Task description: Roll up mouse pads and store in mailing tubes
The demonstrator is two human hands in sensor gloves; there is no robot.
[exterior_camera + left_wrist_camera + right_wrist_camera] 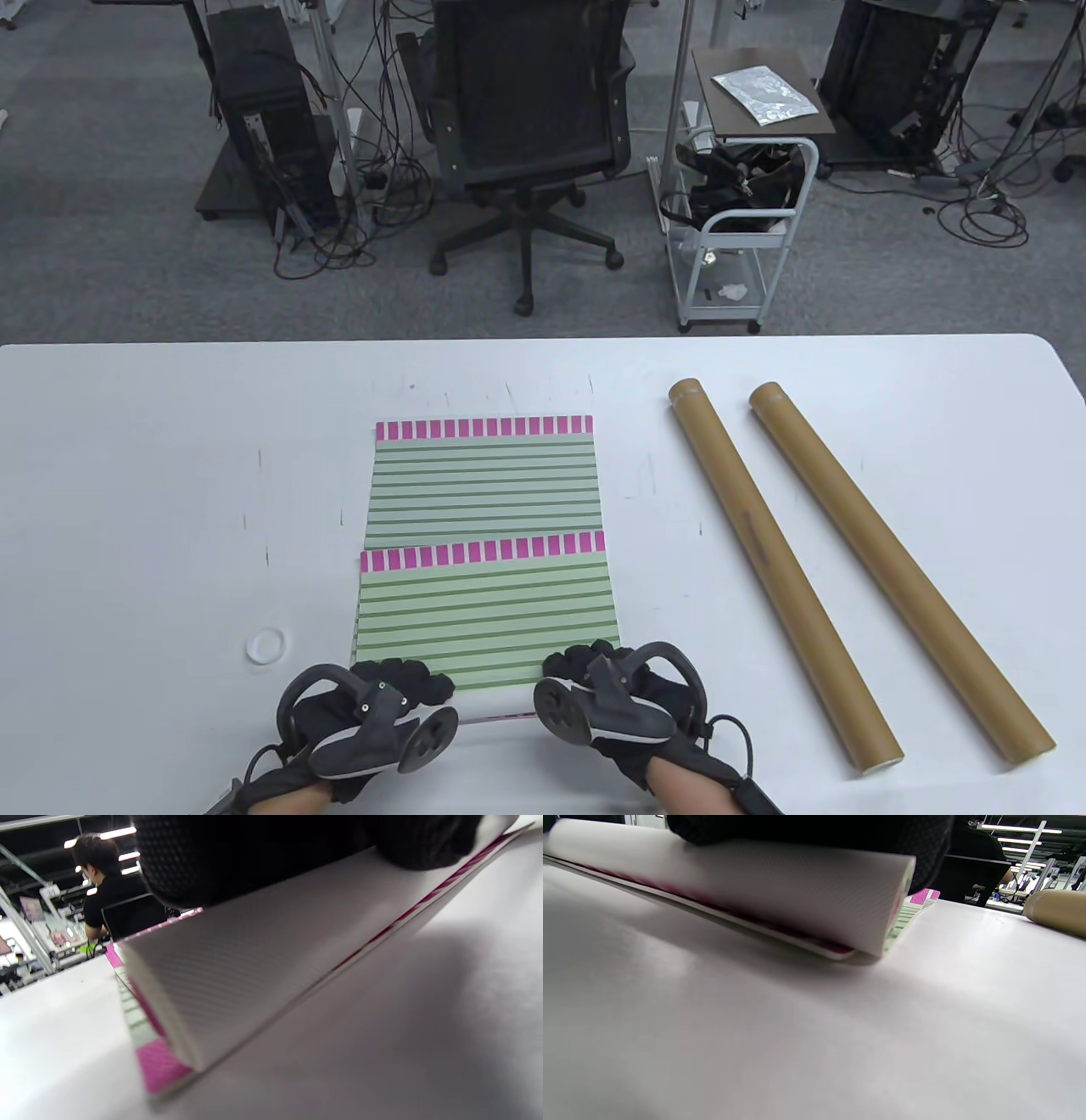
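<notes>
Table: white table (pixel 127 509), office chair (pixel 526 127) behind.
Hands: my left hand (pixel 373 722) and right hand (pixel 611 705) curl the near mouse pad (pixel 488 611) edge up.
Done: just the first fold — nothing stored.
Left: far mouse pad (pixel 484 484), both mailing tubes (pixel 780 577) wait.

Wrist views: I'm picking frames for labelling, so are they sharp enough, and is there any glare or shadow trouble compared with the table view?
Table view: sharp, evenly lit; stripes on the near mouse pad read clearly. Left wrist view: soft and blurred, the left hand a dark mass at the top, shadow on the table under the lifted edge. Right wrist view: the pad's curl is fairly crisp, the foreground table blurred, ceiling lights bright.
</notes>
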